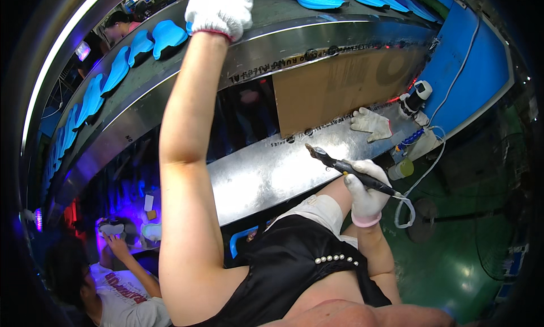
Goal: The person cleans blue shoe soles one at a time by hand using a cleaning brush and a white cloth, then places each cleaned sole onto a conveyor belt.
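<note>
My left hand (218, 13), in a white knit glove with a red cuff, stretches out over the dark conveyor belt (252, 9). Its fingers look spread, though the top edge of the view cuts them off. Blue insoles (169, 37) lie along the belt on both sides of it, and one shows partly beside the wrist. Lower right, my right hand (367, 194), in a white glove with a pink cuff, is closed around a black pen-like tool (362, 178). The tool's metal tip points up and left, and a white cable (406, 211) trails from its back end.
Below the belt runs a shiny metal shelf (255, 182) with a brown cardboard panel (345, 89) behind it. A loose white glove (371, 125) lies there near a white-and-black device (416, 97). A blue panel (476, 61) stands right. A person (122, 287) works lower left.
</note>
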A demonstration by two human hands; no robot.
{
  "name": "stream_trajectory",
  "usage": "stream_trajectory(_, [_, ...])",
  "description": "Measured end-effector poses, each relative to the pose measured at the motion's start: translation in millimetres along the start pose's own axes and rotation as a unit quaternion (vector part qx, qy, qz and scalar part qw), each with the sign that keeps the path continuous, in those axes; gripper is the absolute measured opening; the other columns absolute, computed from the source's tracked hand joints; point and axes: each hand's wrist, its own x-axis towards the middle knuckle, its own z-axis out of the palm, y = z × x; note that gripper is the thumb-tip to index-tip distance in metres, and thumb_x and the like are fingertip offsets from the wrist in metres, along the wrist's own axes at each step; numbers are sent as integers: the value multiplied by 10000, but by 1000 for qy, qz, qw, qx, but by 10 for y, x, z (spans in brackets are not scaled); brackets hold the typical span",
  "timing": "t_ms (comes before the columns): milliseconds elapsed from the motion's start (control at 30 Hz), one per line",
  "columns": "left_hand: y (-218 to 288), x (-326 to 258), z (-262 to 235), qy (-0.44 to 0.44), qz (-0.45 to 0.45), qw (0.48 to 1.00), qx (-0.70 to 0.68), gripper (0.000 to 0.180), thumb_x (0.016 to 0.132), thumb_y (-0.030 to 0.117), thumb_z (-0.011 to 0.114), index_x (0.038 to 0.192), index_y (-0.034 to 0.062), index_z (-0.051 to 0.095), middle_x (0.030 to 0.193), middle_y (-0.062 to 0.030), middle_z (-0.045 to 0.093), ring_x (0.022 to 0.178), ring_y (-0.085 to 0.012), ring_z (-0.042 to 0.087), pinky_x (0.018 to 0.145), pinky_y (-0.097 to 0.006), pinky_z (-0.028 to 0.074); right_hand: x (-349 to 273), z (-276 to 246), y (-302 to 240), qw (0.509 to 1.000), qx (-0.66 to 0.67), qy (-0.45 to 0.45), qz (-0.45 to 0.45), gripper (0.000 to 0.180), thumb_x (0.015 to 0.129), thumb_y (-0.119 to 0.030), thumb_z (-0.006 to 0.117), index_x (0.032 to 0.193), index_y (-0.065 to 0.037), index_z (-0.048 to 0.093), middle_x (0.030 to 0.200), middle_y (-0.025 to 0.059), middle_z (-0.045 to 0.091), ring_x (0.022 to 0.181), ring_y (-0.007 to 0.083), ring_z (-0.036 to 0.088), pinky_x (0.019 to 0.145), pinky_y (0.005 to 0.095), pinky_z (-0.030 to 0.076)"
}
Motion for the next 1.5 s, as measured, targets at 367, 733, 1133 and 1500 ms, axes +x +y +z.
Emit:
stream_trajectory(367, [-699, -539, 570, -70, -88, 955, -273, 275, 889, 265, 599, 1064, 63, 668, 1050, -172, 655, 1003, -298, 633, 872, -360, 500, -80, -163, 170, 982, 73, 121, 123, 214, 899, -95, 647, 1048, 46, 587, 866, 99, 664, 566, 51, 552, 522, 155, 437])
stream_trajectory(733, [1588, -2825, -129, 80, 34, 752, -653, 284, 655, -37, 729, 917, 40, 648, 994, -152, 669, 1012, -369, 629, 900, -432, 499, -5, -496, 551, 941, 81, 260, 201, 186, 868, -96, 648, 1011, 21, 627, 726, 22, 619, 581, 64, 566, 499, 176, 441])
stream_trajectory(1133, [2157, -3146, 722, -253, -310, -324, -857, 878, 895, 705, 345, 1354, -41, 404, 1226, -234, 562, 1018, -364, 611, 756, -353, 572, -185, -441, 601, 918, 151, 255, 265, 183, 888, -112, 645, 1015, 19, 629, 767, 18, 602, 580, 69, 534, 498, 201, 428])
stream_trajectory(1500, [2505, -2792, 241, -200, -377, -333, -841, 838, 912, 688, 224, 1320, -10, 448, 1140, -284, 581, 1011, -412, 594, 875, -526, 509, 150, 241, 682, 909, -398, -11, 127, 179, 787, -161, 724, 936, -64, 702, 765, 115, 675, 666, 249, 664, 610, 333, 509])
